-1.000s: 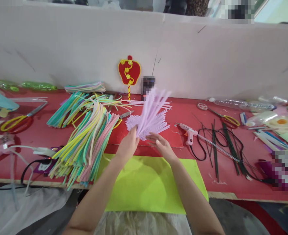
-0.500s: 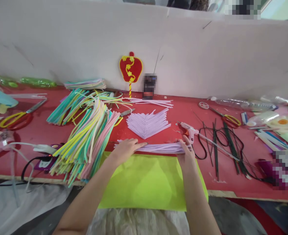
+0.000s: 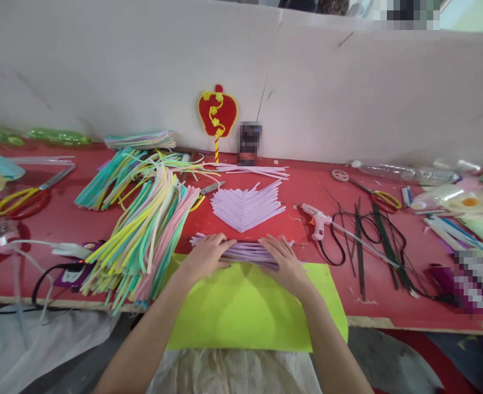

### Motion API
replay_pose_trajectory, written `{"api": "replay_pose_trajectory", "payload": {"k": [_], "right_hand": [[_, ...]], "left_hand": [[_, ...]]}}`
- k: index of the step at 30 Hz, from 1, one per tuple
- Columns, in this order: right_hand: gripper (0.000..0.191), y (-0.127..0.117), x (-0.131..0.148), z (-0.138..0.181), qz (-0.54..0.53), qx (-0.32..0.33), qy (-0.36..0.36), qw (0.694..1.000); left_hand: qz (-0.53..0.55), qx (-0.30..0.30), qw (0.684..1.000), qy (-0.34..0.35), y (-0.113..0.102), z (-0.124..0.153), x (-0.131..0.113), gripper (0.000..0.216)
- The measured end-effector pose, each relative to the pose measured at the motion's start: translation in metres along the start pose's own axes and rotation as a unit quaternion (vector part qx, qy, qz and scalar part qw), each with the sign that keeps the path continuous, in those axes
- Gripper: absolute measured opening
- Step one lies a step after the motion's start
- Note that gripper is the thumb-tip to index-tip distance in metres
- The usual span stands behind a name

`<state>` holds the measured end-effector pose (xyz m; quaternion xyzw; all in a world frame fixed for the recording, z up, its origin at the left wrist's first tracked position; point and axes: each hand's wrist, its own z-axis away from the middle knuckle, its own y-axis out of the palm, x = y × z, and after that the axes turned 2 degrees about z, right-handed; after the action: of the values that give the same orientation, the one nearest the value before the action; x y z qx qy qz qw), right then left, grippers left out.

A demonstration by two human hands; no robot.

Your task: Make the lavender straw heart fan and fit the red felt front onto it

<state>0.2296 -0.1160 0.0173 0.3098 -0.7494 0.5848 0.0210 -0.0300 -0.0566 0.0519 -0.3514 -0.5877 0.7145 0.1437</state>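
A bundle of lilac pipe cleaners [image 3: 247,253] lies crosswise at the top edge of a lime-green sheet [image 3: 245,312]. My left hand [image 3: 208,256] is closed around its left part, thumb on the near side. Toward its right end my right hand [image 3: 285,264] grips the same bundle, fingers over the top; its thumb is hidden. Just beyond, more lilac pipe cleaners are laid out flat in a V-shaped, leaf-like piece [image 3: 245,207]. A few loose lilac pipe cleaners [image 3: 252,171] rest farther back.
Left of my hands is a heap of multicoloured pipe cleaners [image 3: 143,235], with scissors [image 3: 34,191] farther left. A glue gun [image 3: 317,219], dark green strips [image 3: 360,251] and more scissors [image 3: 379,198] are on the right. A red fan-shaped ornament [image 3: 217,115] stands at the back wall.
My right hand has moved left along the lilac bundle, from its right end, and now lies over it. My left hand has stayed nearly in place, its thumb shifting to the near side.
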Motion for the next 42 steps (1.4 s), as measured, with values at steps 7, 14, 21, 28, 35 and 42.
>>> {"api": "replay_pose_trajectory", "payload": {"k": [7, 14, 21, 28, 35, 42], "right_hand": [[0.036, 0.006, -0.014, 0.000, 0.017, -0.002, 0.008, 1.000], [0.036, 0.006, -0.021, 0.004, 0.003, 0.020, 0.014, 1.000], [0.027, -0.017, 0.001, -0.030, -0.056, -0.032, 0.017, 0.998], [0.025, 0.016, 0.006, -0.039, -0.091, 0.018, -0.002, 0.996], [0.020, 0.033, 0.000, -0.023, -0.239, -0.001, 0.112, 0.965], [0.020, 0.000, -0.005, -0.046, -0.320, -0.051, 0.208, 0.923]], "left_hand": [[0.013, 0.002, 1.000, -0.003, -0.003, 0.004, 0.003, 0.045], [0.078, -0.030, 0.996, -0.038, 0.012, 0.009, 0.009, 0.048], [0.054, -0.056, 0.997, -0.028, -0.005, -0.005, -0.004, 0.032], [0.086, -0.057, 0.994, -0.038, 0.018, -0.008, -0.009, 0.023], [0.256, -0.119, 0.956, -0.084, 0.035, 0.000, -0.001, 0.018], [0.343, -0.180, 0.918, -0.079, 0.011, -0.015, 0.009, 0.017]]}}
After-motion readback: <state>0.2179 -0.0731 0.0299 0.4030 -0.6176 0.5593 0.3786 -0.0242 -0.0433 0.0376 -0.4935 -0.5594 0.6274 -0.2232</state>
